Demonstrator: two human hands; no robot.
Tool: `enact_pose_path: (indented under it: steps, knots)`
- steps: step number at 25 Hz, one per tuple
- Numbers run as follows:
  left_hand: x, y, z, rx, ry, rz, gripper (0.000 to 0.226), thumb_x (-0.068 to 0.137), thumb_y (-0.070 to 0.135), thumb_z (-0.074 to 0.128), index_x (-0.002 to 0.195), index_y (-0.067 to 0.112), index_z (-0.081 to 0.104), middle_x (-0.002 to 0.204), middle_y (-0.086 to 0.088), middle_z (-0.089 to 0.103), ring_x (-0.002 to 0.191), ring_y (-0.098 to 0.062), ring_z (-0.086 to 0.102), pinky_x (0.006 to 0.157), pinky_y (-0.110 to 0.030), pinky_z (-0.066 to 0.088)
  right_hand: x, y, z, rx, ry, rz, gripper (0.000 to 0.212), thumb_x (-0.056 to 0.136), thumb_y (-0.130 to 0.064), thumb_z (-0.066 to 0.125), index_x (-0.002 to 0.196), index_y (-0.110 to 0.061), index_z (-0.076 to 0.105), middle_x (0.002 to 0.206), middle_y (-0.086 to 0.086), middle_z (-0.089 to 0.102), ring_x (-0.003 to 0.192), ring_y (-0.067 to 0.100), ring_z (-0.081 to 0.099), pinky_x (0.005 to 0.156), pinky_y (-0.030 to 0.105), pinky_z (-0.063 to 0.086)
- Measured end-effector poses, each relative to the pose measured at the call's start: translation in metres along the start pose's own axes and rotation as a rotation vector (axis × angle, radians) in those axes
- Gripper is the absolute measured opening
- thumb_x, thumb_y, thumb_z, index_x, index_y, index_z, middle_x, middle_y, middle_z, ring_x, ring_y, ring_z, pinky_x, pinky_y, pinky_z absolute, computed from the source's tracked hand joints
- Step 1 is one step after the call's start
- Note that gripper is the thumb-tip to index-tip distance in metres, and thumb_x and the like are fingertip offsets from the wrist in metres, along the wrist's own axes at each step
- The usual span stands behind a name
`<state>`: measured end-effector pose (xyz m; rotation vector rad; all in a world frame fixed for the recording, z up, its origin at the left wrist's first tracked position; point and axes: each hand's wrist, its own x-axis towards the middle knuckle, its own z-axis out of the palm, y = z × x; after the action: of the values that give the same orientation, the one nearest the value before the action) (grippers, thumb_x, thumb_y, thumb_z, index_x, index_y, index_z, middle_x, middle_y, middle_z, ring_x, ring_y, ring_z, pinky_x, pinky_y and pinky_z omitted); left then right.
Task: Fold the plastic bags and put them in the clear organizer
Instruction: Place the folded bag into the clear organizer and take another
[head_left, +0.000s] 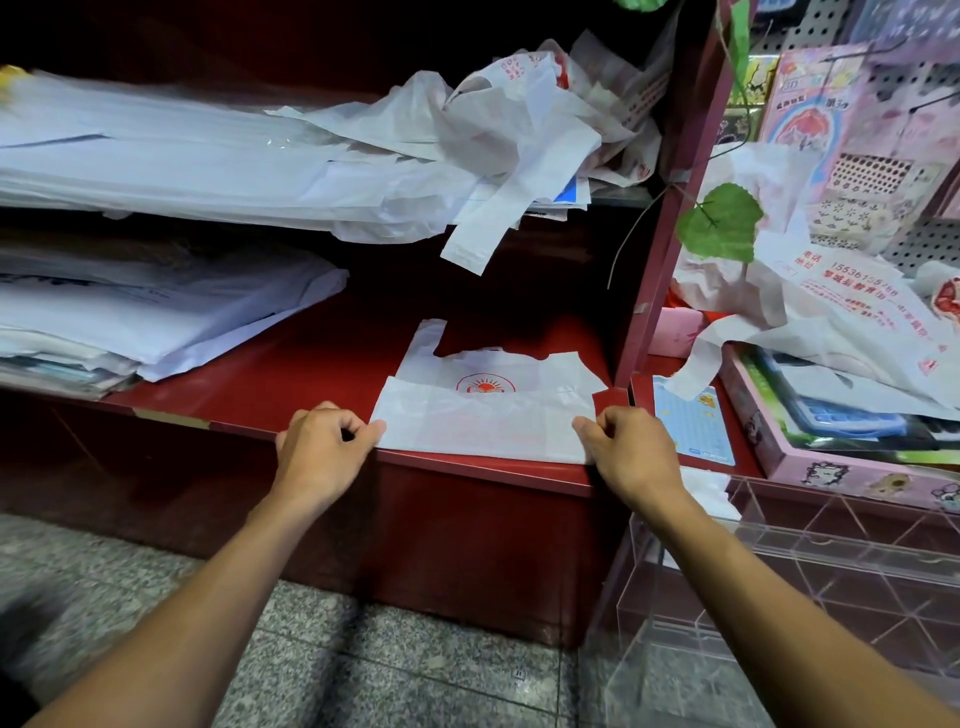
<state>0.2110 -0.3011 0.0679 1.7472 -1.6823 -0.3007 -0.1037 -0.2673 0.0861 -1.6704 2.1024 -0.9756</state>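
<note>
Head view: a white plastic bag (483, 415) with a red round emblem is laid flat on the red shelf (291, 384), at its near edge. The bag's lower part is folded up over itself, so that the emblem is half covered; one handle strip is seen standing up at the far left corner. The left hand (324, 447) is placed at the bag's near left corner, its fingers (371, 428) pinched together on the plastic. The right hand (628, 449) is placed at the near right corner, the fingers (584, 426) likewise clamped on the bag's edge. Both forearms are extended from the near side. A loose heap of crumpled bags (519, 124) is noted on the upper shelf, with flat white stacks to its left. The clear organizer (810, 561) is seen at near right, below the shelf level, just beside the right forearm. More bags (831, 312) and a green leaf (722, 221) are noted at far right.
</note>
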Motion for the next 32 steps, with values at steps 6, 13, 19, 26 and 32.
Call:
enact_pose_path:
  steps: [6,13,19,26,32]
  knots:
    - [-0.003,0.015,-0.004,0.094,0.001,-0.063,0.039,0.084,0.046,0.072,0.057,0.02,0.06,0.084,0.007,0.054,0.103,-0.024,0.049,0.086,-0.041,0.028,0.0,-0.006,0.006,-0.164,0.049,0.045,0.039,0.093,-0.041,0.059,0.067,-0.013,0.053,0.067,0.005,0.059,0.069,0.03,0.057,0.065,0.034,0.045]
    - [-0.003,0.025,-0.007,0.174,-0.036,-0.141,0.039,0.085,0.047,0.071,0.059,0.019,0.06,0.096,0.003,0.054,0.11,-0.028,0.047,0.091,-0.044,0.029,0.001,-0.011,0.006,-0.173,0.051,0.066,0.016,0.088,-0.026,0.061,0.087,-0.011,0.056,0.08,0.004,0.065,0.078,0.028,0.06,0.073,0.038,0.051]
    - [0.001,0.031,-0.004,0.226,-0.056,0.198,0.04,0.088,0.028,0.064,0.127,0.027,0.054,0.145,0.002,0.043,0.136,-0.023,0.036,0.109,-0.044,0.024,-0.006,-0.014,0.002,-0.141,0.077,-0.023,0.032,0.086,-0.025,0.06,0.114,-0.016,0.046,0.106,0.003,0.056,0.094,0.027,0.056,0.082,0.043,0.049]
    - [-0.007,0.045,0.023,0.166,-0.504,0.394,0.052,0.097,0.019,0.044,0.145,0.036,0.038,0.162,0.009,0.02,0.151,-0.009,0.006,0.123,-0.045,0.002,-0.011,-0.022,0.006,-0.503,-0.23,-0.307,0.042,0.094,-0.028,0.041,0.136,-0.025,0.042,0.141,0.0,0.046,0.121,0.029,0.045,0.098,0.046,0.034]
    - [-0.006,0.042,0.025,0.143,-0.446,0.395,0.032,0.099,0.032,0.04,0.129,0.038,0.044,0.151,0.013,0.038,0.144,-0.009,0.023,0.115,-0.038,0.017,-0.009,-0.024,0.005,-0.601,-0.251,-0.263,0.041,0.095,-0.034,0.039,0.132,-0.02,0.048,0.13,0.006,0.045,0.116,0.028,0.043,0.098,0.043,0.035]
